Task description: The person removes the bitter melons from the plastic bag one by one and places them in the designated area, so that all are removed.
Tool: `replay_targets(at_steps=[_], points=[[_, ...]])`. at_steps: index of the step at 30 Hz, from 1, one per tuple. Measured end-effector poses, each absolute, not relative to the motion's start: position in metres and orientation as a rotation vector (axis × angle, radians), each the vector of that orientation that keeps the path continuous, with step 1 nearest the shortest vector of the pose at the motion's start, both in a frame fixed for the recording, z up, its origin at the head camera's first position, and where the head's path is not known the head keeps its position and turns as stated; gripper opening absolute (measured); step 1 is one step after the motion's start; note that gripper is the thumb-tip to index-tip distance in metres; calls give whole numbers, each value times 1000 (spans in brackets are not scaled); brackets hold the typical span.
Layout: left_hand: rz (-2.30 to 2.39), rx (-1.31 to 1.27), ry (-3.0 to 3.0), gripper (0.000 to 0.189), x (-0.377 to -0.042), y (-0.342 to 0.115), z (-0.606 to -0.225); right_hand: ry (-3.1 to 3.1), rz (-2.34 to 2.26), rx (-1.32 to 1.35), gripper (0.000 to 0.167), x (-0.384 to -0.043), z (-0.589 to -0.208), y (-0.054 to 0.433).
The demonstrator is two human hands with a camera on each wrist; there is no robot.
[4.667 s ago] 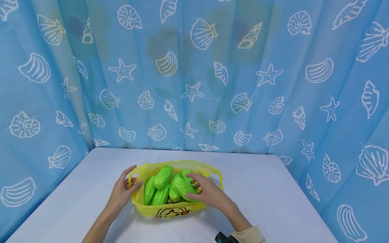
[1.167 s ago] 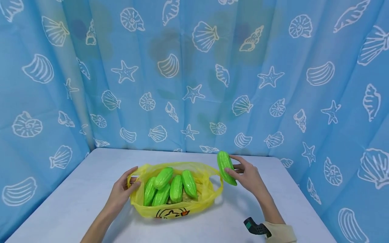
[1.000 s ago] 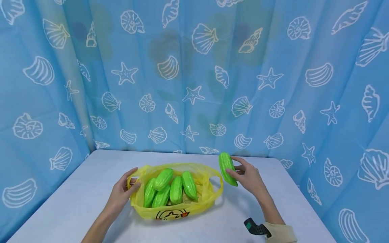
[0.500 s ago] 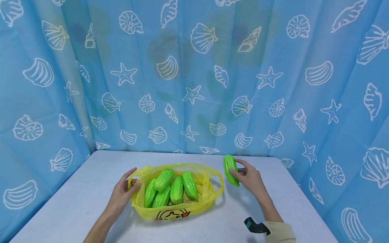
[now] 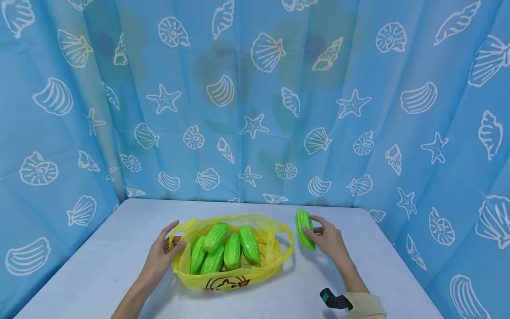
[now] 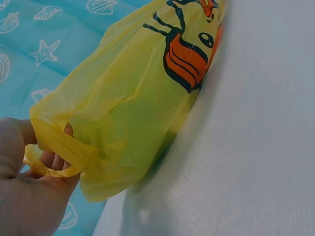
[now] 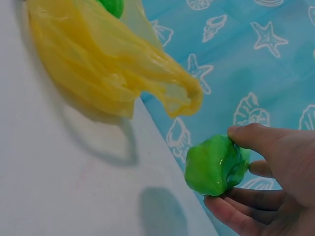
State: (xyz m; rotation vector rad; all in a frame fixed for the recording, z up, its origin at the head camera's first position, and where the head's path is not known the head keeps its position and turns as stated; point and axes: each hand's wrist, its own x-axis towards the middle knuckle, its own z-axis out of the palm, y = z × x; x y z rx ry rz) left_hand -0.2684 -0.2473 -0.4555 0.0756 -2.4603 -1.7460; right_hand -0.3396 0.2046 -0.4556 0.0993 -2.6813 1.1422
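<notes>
A yellow plastic bag (image 5: 263, 274) lies with its mouth open on the white table. Several glossy green ridged gourds (image 5: 232, 250) sit in it. My left hand (image 5: 157, 257) grips the bag's left handle, its fingers through the loop and the thumb at the rim; the left wrist view shows the handle (image 6: 54, 169) around them. To the right of the bag, my right hand (image 5: 328, 239) holds another green ridged gourd (image 5: 303, 228) between thumb and fingers. In the right wrist view this gourd (image 7: 211, 164) is seen end-on, raised above the table with its shadow apart from it.
A beige item (image 5: 248, 262) shows at the bottom of the bag beneath the gourds. Behind the white table (image 5: 330, 283) hangs a blue curtain (image 5: 279, 110) with shell and starfish prints. The bag's right handle (image 5: 284, 241) stands up loose beside the held gourd.
My right hand has lifted one gourd out of the bag and carried it right; over the last second it moves slightly further right and lower. The left hand stays at the handle.
</notes>
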Motion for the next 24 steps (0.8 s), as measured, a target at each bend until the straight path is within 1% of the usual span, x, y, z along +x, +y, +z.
replay_targets(at_steps=[9, 24], points=[[-1765, 62, -2434, 68, -268, -248, -457, -2724, 1139, 14, 63, -345, -470, 205], [-1774, 38, -2426, 63, -267, -247, -457, -2753, 1158, -36, 64, -348, -485, 205]])
